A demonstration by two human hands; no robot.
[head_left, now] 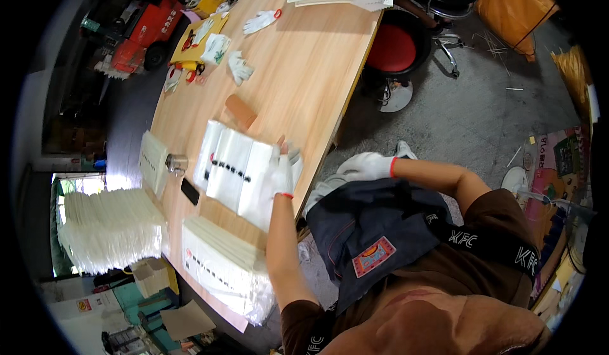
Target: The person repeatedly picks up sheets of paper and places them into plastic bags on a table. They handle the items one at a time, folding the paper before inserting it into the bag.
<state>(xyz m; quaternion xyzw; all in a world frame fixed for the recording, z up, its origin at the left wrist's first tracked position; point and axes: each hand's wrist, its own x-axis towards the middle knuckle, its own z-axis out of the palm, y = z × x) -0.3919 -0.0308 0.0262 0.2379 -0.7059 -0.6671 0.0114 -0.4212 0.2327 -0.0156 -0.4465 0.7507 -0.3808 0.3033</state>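
A fanned stack of white plastic bags (236, 168) is lying near the edge of the wooden surface (304, 69). The gloved left hand (278, 176) is pressing flat on it, grip spread apart. The gloved right hand (366, 166) is hanging off the surface over the apron (368, 228), grip loosely curled, holding nothing. A cardboard tube (241, 111) is lying just beyond.

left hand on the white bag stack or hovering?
Touching. The head view shows the gloved left hand lying flat on the right end of the white bag stack, with no gap visible; the right hand is off the table.
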